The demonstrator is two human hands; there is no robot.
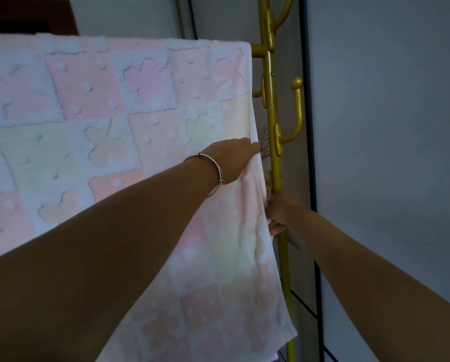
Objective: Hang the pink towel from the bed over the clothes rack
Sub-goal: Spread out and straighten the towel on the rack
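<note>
The pink towel [108, 105], fluffy with raised flower and dot squares, hangs draped over the clothes rack [272, 105]. The left hand [231, 159], wearing a thin metal bangle [213, 169], lies flat against its right edge. The right hand [281, 212] pinches that edge beside the glossy gold pole with rounded hooks.
</note>
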